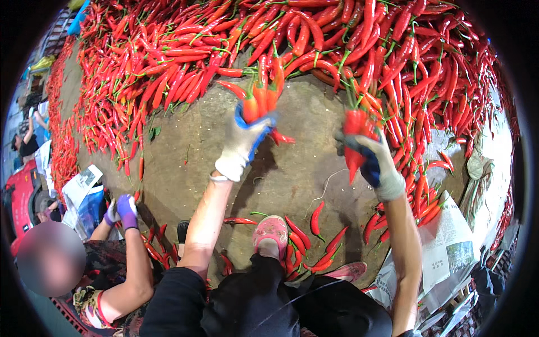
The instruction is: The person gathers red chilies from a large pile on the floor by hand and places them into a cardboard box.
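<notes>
Both my hands wear white-and-blue work gloves above the floor, in front of a large pile of red chili peppers (303, 29). My left hand (248, 130) is closed around a small bunch of red chili peppers (261, 99), their green stems pointing away from me. My right hand (370, 147), somewhat blurred, grips another bunch of red chili peppers (356, 126) near the right part of the pile. Several loose red chili peppers (297, 242) lie around my pink shoe (270, 234).
A co-worker in purple-and-white gloves (127, 210) works at my left beside printed paper (80, 185). On my right stands a dark crate (454, 322) lined with newspaper (450, 244). A white sack (494, 168) lies beyond. Bare concrete floor (181, 143) shows before me.
</notes>
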Demonstrator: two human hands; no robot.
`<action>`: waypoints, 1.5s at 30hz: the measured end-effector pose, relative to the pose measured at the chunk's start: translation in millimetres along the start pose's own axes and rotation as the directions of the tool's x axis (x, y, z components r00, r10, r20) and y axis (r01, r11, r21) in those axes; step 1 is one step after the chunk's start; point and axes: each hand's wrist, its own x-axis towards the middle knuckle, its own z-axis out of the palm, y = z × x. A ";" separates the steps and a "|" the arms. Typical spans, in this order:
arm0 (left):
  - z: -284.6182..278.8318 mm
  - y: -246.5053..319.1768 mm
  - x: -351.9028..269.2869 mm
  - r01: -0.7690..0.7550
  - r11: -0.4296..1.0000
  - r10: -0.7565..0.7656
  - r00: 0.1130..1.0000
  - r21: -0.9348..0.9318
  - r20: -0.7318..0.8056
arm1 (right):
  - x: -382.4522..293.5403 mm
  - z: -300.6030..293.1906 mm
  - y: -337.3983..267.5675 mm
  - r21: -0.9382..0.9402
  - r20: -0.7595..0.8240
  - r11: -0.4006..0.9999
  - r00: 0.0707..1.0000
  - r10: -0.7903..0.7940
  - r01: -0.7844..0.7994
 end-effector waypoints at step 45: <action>19.3 -45.7 -97.3 0.378 0.849 -0.375 0.923 -0.369 0.083 | 4.8 -5.9 52.7 -0.998 0.041 -0.054 0.863 -0.503 0.016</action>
